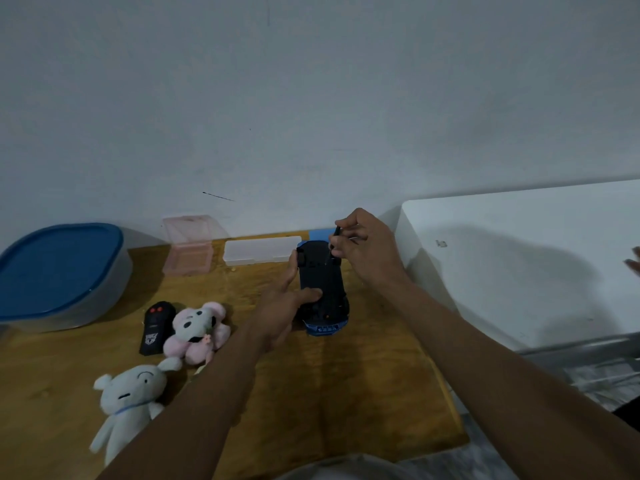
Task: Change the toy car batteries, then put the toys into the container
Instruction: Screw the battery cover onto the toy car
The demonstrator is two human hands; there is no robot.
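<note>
surface: wooden table (363, 393), yellow-brown, worn finish, fills lower centre and left of frame
room: plain pale wall (311, 98) behind table, thin dark streak on it mid-left; white surface (519, 265) at right, set against the table's right edge
toy car (322, 289): centre frame, flipped belly-up on the table, black underside showing, blue body visible at near end
left hand (287, 299): fingers spread along the car's left flank, thumb on the underside, holding it steady
right hand (363, 247): fingertips pinched on a thin dark screwdriver (333, 244), tip down at the car's far end
container (59, 275): left edge of frame, clear tub with blue lid on, well apart from the car
remote control (157, 327): black, two red buttons, lying left of the car
pink plush (199, 330): touching the remote's right side
white plush (128, 400): lower left, lying on its back, near the pink one
pink box (188, 251): translucent, lid open, at the wall
frosted case (259, 250): flat, shut, between pink box and car
blue item behind the car: partly hidden, can't tell what
</note>
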